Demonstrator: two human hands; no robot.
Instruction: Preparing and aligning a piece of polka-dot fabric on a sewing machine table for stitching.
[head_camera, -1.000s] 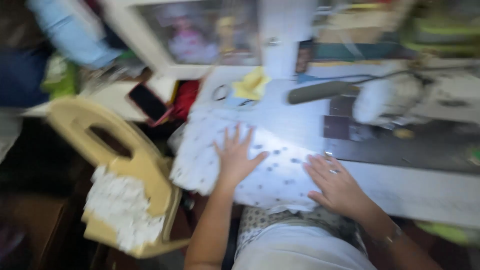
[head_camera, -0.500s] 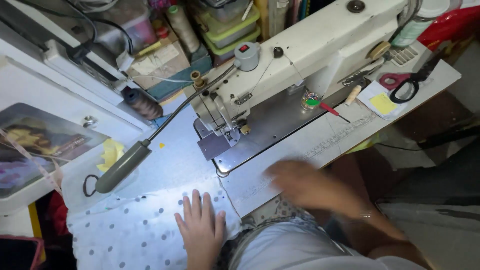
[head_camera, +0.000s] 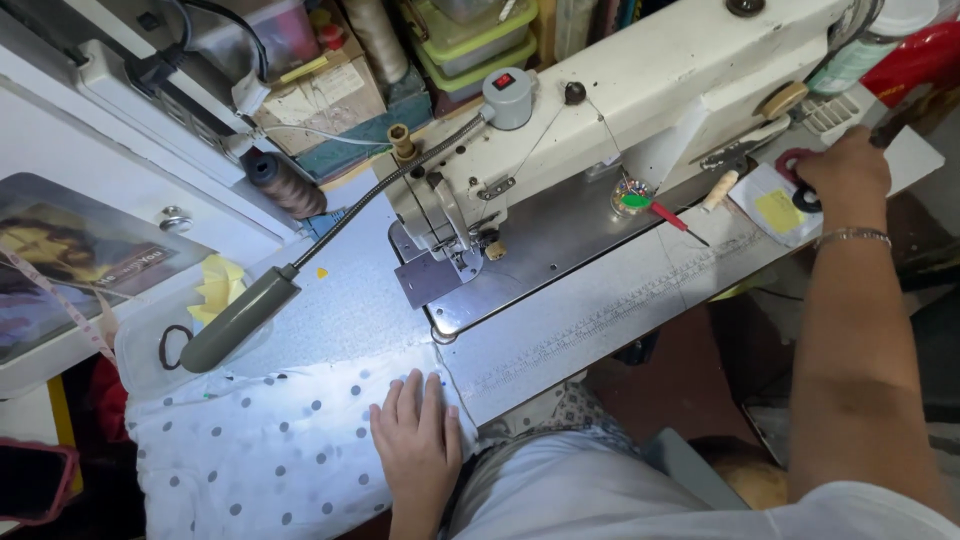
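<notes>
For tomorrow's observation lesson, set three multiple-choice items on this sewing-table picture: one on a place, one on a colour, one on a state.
1. Where does the left hand rest?
A. flat on the dotted white fabric
B. on the sewing machine
C. on the thread cone

2. What colour are the handles of the scissors under the right hand?
A. green
B. red
C. yellow

3. How does the left hand lie?
A. clenched in a fist
B. pinching a pin
C. open, palm down, fingers together

Key:
1 A, the hand lies on the spotted cloth at the near edge of the table.
2 B, a red loop shows beside the right hand's fingers.
3 C, the fingers lie straight on the cloth and grip nothing.
</notes>
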